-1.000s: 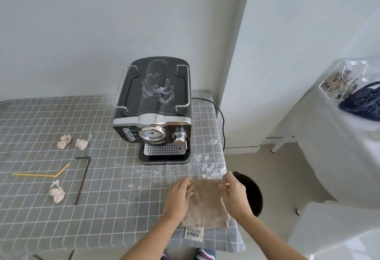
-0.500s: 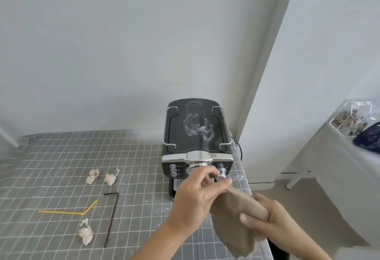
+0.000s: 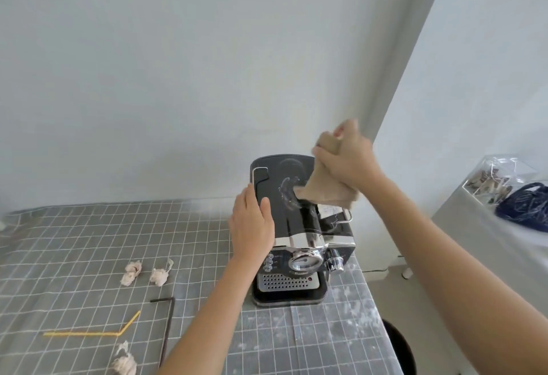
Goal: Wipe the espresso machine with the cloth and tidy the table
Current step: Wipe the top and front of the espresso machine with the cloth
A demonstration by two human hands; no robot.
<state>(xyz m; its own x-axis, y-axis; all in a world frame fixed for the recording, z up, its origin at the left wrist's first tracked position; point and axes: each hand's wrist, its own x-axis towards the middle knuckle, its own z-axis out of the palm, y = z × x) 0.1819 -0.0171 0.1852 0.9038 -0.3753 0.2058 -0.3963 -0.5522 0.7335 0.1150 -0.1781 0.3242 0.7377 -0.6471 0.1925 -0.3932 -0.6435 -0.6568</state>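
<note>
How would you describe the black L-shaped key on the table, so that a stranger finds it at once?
Start at the espresso machine and look left across the checked table. The hex key lies right of the yellow straw. It alone is thin, black and metal; the paper wads are pale and crumpled.

espresso machine (image 3: 299,226) showing glossy black plastic top, chrome-bright metal band and rails, matt perforated metal tray | cloth (image 3: 326,193) looking soft, matt beige fabric | table (image 3: 74,241) wearing grey gridded covering with shiny film strip (image 3: 329,330) | paper wads (image 3: 130,272) lying crumpled, rough | hex key (image 3: 166,327) appearing dull dark metal
</note>
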